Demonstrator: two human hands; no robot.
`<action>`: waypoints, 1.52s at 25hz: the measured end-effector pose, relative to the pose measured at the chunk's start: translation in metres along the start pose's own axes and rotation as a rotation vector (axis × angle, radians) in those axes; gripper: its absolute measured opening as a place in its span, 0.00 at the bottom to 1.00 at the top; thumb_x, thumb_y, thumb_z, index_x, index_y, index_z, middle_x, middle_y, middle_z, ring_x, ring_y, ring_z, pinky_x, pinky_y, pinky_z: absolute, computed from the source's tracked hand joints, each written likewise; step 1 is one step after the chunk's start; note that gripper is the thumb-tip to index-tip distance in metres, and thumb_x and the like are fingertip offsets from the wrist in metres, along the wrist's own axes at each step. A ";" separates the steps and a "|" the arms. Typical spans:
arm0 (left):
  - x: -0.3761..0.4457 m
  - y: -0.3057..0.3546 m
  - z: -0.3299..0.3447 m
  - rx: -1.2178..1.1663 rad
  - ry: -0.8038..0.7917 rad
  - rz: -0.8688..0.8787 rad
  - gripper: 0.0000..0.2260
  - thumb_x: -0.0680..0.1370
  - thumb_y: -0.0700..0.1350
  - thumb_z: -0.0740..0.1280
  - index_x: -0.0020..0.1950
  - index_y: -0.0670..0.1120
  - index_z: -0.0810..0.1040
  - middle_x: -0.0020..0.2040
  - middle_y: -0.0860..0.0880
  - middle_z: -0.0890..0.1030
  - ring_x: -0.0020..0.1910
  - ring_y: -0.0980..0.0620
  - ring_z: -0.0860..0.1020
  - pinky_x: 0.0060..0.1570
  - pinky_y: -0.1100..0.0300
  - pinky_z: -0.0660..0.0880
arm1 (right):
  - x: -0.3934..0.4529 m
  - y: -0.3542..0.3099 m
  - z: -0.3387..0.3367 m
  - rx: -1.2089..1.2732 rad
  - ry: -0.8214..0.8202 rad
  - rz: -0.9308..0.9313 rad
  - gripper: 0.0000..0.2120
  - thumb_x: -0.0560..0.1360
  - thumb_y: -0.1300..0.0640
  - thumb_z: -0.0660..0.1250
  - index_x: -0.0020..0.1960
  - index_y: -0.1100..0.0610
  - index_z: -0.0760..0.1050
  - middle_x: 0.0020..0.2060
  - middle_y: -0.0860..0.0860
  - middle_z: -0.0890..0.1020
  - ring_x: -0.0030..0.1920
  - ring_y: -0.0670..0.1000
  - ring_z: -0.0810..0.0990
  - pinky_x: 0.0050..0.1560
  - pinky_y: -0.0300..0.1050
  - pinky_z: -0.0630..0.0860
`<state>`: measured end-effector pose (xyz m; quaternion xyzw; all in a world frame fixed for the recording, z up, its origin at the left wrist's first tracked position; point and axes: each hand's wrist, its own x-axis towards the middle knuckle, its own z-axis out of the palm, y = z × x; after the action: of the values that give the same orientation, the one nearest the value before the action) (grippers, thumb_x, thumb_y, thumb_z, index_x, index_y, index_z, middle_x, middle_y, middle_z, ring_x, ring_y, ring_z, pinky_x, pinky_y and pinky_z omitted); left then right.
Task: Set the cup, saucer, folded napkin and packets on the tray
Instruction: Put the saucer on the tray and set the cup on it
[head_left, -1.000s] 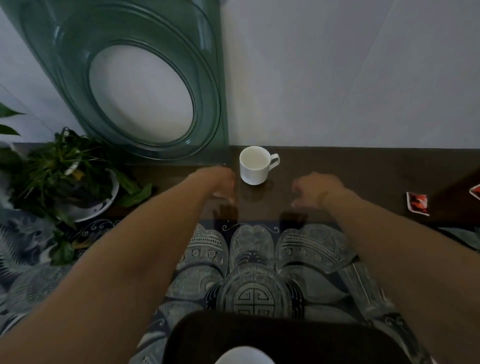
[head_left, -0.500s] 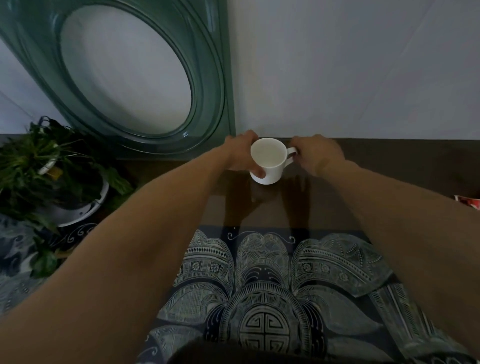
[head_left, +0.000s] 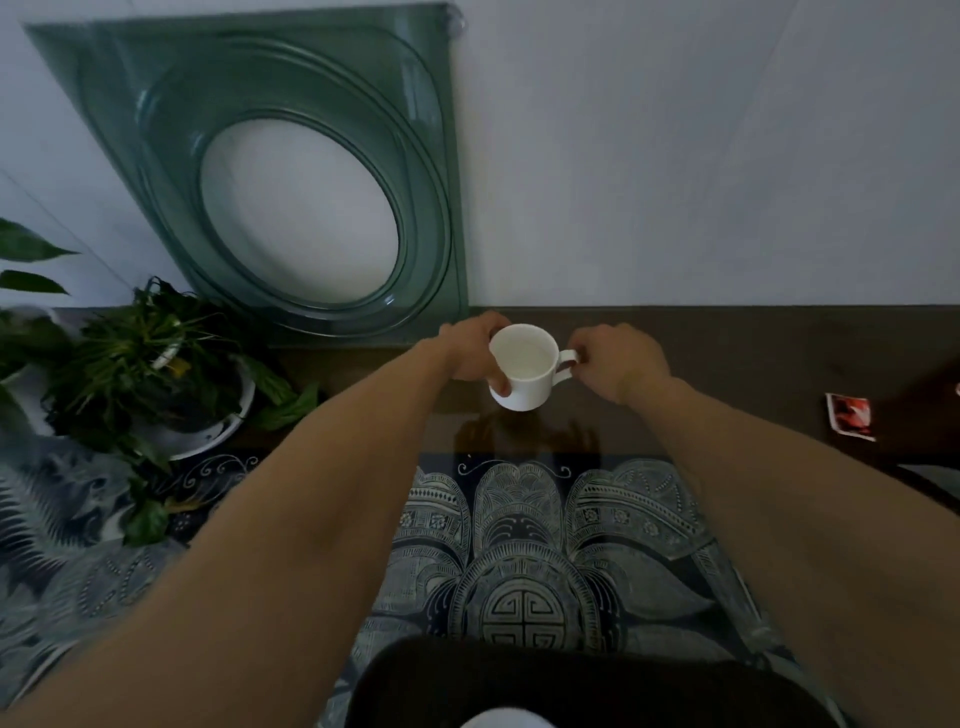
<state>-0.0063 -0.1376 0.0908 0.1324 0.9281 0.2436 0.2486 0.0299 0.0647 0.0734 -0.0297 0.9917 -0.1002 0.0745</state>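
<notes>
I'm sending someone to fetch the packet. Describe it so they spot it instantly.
Start from the dark wooden table along the white wall. Right of the white cup, near the picture's right edge, lies the packet: flat, small, red and white, the only brightly coloured thing there.

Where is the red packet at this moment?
In the head view, the red packet lies flat on the dark table at the far right, well to the right of the right hand and the white cup, untouched.
</notes>
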 end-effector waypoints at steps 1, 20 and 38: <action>-0.014 0.004 0.000 -0.023 -0.003 0.001 0.38 0.65 0.41 0.79 0.71 0.49 0.65 0.68 0.46 0.73 0.68 0.42 0.68 0.72 0.39 0.56 | -0.014 -0.003 -0.005 0.020 -0.006 0.008 0.05 0.76 0.56 0.64 0.49 0.50 0.78 0.43 0.53 0.82 0.44 0.55 0.79 0.42 0.48 0.75; -0.300 -0.014 0.104 -0.196 0.002 0.142 0.37 0.60 0.38 0.81 0.66 0.50 0.72 0.63 0.48 0.76 0.65 0.46 0.71 0.67 0.40 0.65 | -0.321 -0.070 0.033 0.433 -0.056 0.047 0.05 0.71 0.51 0.73 0.45 0.45 0.78 0.39 0.41 0.79 0.41 0.42 0.77 0.43 0.42 0.71; -0.331 -0.024 0.182 0.014 -0.213 0.240 0.38 0.66 0.32 0.72 0.73 0.51 0.65 0.70 0.47 0.69 0.68 0.47 0.61 0.62 0.53 0.52 | -0.423 -0.085 0.115 0.548 -0.202 0.244 0.06 0.69 0.49 0.74 0.43 0.42 0.78 0.39 0.41 0.82 0.42 0.39 0.79 0.51 0.43 0.76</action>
<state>0.3651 -0.2090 0.0718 0.2693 0.8756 0.2499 0.3137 0.4689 -0.0097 0.0397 0.1007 0.9116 -0.3508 0.1891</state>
